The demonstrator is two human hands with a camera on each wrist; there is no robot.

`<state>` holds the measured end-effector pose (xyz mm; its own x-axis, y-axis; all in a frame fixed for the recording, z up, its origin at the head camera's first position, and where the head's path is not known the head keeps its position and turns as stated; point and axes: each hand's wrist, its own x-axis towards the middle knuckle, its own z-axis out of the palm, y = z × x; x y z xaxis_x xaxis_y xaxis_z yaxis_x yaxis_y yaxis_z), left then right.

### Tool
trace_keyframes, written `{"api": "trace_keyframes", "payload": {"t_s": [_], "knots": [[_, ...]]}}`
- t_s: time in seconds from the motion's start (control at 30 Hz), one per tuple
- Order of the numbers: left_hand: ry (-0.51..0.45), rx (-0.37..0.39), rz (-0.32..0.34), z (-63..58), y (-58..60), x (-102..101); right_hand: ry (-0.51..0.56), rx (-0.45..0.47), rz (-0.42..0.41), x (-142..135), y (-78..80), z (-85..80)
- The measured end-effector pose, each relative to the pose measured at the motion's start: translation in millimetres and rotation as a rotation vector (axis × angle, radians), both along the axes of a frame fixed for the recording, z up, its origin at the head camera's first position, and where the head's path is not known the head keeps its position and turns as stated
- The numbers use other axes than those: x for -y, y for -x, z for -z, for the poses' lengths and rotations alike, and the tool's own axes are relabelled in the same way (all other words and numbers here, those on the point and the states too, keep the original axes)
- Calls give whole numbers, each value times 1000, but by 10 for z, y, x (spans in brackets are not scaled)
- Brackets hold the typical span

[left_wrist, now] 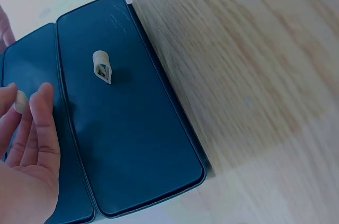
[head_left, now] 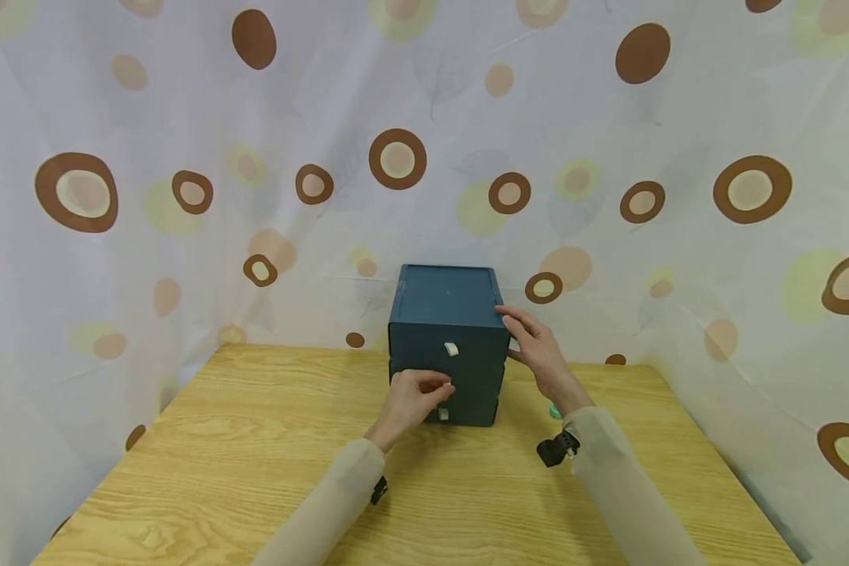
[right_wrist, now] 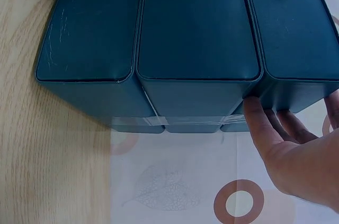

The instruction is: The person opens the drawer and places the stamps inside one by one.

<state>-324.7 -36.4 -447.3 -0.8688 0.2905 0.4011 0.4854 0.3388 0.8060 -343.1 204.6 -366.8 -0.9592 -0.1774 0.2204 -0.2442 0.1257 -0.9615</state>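
A dark blue drawer unit stands on the table with three stacked drawer fronts, each bearing a small pale pull tab. My left hand is at the middle drawer, its thumb and finger pinching that drawer's pull tab. Below that, the bottom drawer's tab sticks out free, and so does the top drawer's tab. My right hand rests against the unit's upper right side, its fingers extended along the top section. The middle drawer front looks about level with the others.
Clear tape runs across the unit's side towards the back. A small green object lies on the wooden table, partly hidden by my right wrist. Behind hangs a patterned curtain.
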Motion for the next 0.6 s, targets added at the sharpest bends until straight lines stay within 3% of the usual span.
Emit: {"api": "trace_keyframes", "payload": {"t_s": [0.6], "knots": [[131,28,31,-108,-32,106,7,-24,7,27,-17,20]]}}
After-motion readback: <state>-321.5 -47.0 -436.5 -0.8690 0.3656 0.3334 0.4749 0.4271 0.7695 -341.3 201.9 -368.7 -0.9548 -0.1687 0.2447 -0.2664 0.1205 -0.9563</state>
